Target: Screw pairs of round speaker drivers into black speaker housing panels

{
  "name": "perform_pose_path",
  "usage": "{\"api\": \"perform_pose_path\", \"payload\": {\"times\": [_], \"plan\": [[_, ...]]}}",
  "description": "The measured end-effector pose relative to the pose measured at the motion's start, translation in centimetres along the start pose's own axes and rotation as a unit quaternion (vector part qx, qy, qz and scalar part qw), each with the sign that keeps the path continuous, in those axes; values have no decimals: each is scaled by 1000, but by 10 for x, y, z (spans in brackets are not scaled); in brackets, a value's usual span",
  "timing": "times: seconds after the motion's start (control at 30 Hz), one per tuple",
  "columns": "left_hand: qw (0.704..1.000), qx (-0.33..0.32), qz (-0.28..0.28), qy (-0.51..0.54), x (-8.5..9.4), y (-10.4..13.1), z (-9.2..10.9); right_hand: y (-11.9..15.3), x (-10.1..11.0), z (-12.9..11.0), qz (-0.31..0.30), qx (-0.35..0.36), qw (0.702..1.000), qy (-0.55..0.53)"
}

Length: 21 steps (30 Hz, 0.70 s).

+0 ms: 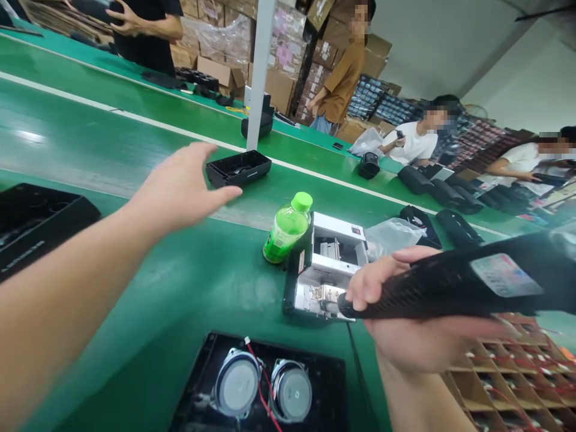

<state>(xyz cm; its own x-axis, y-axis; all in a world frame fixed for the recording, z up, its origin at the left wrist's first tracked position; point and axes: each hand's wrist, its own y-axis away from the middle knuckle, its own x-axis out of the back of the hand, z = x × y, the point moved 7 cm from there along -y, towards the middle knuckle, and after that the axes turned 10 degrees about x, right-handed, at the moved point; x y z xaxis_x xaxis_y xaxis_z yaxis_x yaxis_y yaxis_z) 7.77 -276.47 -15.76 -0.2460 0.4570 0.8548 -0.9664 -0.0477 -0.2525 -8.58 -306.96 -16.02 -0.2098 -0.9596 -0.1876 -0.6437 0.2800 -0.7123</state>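
My left hand (180, 186) is stretched out over the bench, fingers and thumb apart, with nothing in it. Just beyond it lies an open black speaker housing (240, 171); whether a fingertip touches it I cannot tell. In my right hand (405, 324) is a thick black electric screwdriver (432, 282) with a ribbed grip and a silver label, its narrow end pointing left. That end is in front of a white and black screw feeder (339, 231). Nearer me, two round speakers (240, 384) with a red wire rest on a black panel (328, 384).
A green-capped bottle (288, 228) stands against the feeder. Another black housing (40, 216) sits at the left. Cardboard dividers (508, 390) holding parts with red wires are at lower right. A metal post (260, 78) rises beyond the bench. Several people work across the green line.
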Motion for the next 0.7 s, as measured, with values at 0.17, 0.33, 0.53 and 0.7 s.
{"api": "perform_pose_path", "payload": {"times": [0.17,0.33,0.53,0.7], "plan": [[996,64,-40,-44,-65,-101,-23,8,4,-2,43,-33,998,23],[986,111,-107,-63,-118,-141,-45,6,9,-6,67,-53,995,51],[990,116,-68,-52,-119,-148,-57,4,9,-5,68,-56,992,90],[989,114,-86,-22,-122,-143,-50,4,0,0,35,-45,996,69]]}}
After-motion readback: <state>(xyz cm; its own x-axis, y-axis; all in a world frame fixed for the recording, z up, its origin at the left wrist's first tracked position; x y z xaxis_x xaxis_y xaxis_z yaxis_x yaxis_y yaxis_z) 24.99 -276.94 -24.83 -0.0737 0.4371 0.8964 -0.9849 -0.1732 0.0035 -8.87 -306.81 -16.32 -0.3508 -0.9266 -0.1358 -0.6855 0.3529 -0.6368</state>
